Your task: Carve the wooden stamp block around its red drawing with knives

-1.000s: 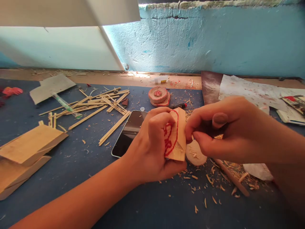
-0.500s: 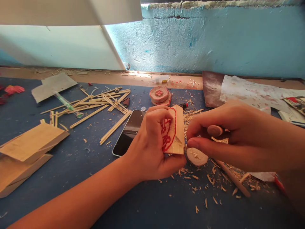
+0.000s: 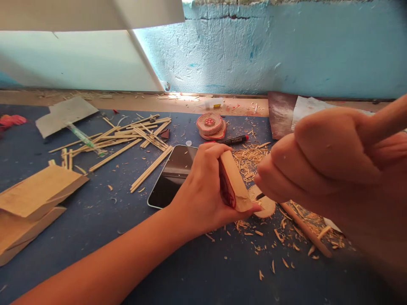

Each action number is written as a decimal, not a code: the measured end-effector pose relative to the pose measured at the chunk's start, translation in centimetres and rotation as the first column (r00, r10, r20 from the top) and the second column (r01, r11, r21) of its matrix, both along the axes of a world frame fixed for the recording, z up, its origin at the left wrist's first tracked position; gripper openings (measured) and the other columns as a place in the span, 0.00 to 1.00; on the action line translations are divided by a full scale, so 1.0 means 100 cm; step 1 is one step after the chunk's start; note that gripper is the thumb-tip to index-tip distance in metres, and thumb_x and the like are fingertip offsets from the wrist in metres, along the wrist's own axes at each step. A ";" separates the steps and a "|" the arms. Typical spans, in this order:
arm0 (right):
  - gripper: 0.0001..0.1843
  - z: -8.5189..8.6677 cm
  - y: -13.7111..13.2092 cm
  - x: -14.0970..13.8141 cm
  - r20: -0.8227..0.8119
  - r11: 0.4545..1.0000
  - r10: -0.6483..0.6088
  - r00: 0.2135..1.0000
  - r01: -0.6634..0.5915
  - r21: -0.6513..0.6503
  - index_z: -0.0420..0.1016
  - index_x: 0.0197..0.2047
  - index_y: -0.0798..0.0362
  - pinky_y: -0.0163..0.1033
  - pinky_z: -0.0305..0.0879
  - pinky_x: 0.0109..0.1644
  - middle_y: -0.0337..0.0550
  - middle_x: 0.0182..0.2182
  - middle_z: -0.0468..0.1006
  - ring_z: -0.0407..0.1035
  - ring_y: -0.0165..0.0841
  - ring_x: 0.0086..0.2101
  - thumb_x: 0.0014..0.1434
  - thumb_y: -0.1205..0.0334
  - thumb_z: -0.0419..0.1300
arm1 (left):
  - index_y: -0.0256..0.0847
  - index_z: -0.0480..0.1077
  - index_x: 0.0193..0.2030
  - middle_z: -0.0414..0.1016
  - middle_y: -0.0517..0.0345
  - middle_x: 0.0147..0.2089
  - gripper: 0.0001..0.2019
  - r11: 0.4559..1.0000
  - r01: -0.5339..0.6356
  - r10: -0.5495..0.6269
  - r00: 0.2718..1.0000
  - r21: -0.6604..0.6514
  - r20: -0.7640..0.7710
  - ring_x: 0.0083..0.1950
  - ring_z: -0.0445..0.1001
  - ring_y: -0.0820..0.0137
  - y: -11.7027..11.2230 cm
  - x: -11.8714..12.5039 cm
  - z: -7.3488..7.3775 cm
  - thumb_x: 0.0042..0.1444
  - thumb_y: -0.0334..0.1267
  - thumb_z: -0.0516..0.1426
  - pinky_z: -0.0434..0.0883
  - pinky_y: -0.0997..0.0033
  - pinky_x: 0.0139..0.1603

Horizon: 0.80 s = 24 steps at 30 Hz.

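My left hand [image 3: 200, 195] grips a pale wooden block [image 3: 237, 180] turned edge-up, its red-drawn face tilted away into shadow. One corner of the block looks cut or roughened. My right hand [image 3: 321, 161] is closed around a carving tool [image 3: 389, 116] with a thick wooden handle. The tool's dark tip pokes out below the fist, just right of the block and apart from it. Beneath the tip lies a round wood slice [image 3: 266, 208] with shavings on it. The tool's exact blade shape is hidden by my fingers.
A phone [image 3: 165, 180] lies by my left wrist. Behind are a marker [image 3: 235, 140], two red-edged wood discs [image 3: 210, 125] and thin sticks [image 3: 140, 131]. Wood shavings [image 3: 249, 159] and another wooden handle [image 3: 307, 231] lie right; wooden blocks [image 3: 41, 186] sit left.
My left hand has tipped the block so its edge faces up. My right hand has turned over and risen, bringing the tool's handle upward and its tip down toward the block.
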State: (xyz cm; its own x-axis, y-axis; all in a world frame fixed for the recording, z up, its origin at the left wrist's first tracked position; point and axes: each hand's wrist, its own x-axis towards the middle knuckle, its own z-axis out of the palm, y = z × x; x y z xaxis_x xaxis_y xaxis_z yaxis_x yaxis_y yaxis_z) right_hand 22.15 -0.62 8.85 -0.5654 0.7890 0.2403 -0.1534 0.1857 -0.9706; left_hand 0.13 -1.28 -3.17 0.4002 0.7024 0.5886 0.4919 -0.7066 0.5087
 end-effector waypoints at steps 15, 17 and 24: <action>0.42 -0.026 0.015 -0.013 -0.066 0.945 0.112 0.992 -0.127 -0.302 0.50 0.18 0.48 0.44 0.52 0.27 0.34 0.16 0.49 0.49 0.28 0.20 0.78 0.41 0.63 | 0.45 0.67 0.63 0.77 0.46 0.55 0.28 0.997 0.006 0.021 0.935 0.075 -0.354 0.55 0.79 0.46 -0.008 -0.008 0.024 0.71 0.57 0.73 0.79 0.47 0.55; 0.36 -0.028 0.016 -0.008 -0.111 0.954 0.141 0.984 -0.165 -0.250 0.52 0.21 0.48 0.43 0.51 0.28 0.34 0.18 0.49 0.48 0.29 0.21 0.76 0.50 0.65 | 0.47 0.67 0.50 0.76 0.58 0.42 0.16 0.998 0.050 -0.028 0.926 0.049 -0.377 0.39 0.77 0.58 -0.010 -0.013 0.035 0.76 0.49 0.69 0.71 0.59 0.39; 0.20 -0.011 0.016 0.000 0.020 0.965 0.105 0.994 -0.097 -0.244 0.57 0.20 0.48 0.43 0.52 0.28 0.38 0.18 0.53 0.50 0.32 0.22 0.61 0.74 0.51 | 0.49 0.75 0.55 0.86 0.63 0.38 0.05 0.975 0.142 -0.200 0.891 -0.169 -0.407 0.36 0.87 0.60 -0.013 -0.015 0.039 0.76 0.36 0.62 0.73 0.63 0.34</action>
State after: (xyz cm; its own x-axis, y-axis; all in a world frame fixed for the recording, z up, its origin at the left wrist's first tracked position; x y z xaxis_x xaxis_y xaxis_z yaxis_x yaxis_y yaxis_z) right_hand 22.10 1.02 7.80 -0.6495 0.7598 0.0291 -0.1267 -0.0705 -0.9894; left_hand -1.39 -2.54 0.70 0.7100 0.6596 0.2466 0.5571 -0.7404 0.3761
